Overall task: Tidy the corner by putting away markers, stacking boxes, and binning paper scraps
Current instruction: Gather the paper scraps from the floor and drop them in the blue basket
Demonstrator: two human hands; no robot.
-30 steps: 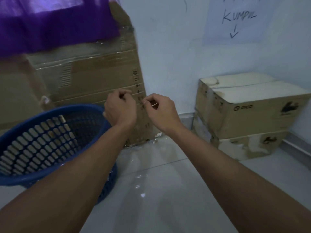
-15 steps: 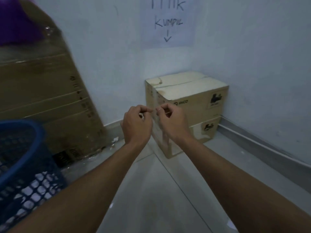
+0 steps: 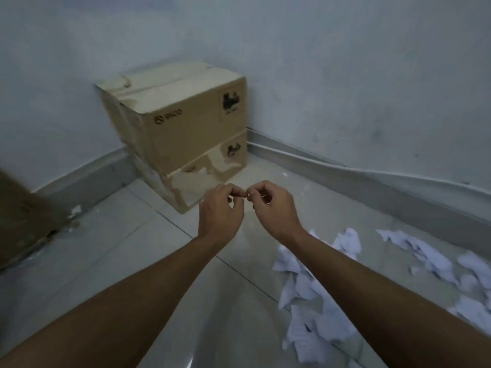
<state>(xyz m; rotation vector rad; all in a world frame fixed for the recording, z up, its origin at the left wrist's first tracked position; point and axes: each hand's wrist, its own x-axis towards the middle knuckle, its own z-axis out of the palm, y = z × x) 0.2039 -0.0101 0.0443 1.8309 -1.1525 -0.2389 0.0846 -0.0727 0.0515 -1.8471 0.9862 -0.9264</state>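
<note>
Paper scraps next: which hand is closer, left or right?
Right, probably. The right hand hangs on the same side as the paper scraps on the floor; the left hand would have to cross over.

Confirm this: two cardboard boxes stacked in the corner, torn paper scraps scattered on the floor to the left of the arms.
Wrong side. The head view shows the paper scraps on the floor to the right of the arms. The two cardboard boxes are indeed stacked in the corner.

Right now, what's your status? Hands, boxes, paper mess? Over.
Left hand and right hand pinched together, contents unclear. Boxes stacked in corner. Paper scraps on floor, unbinned.
</note>
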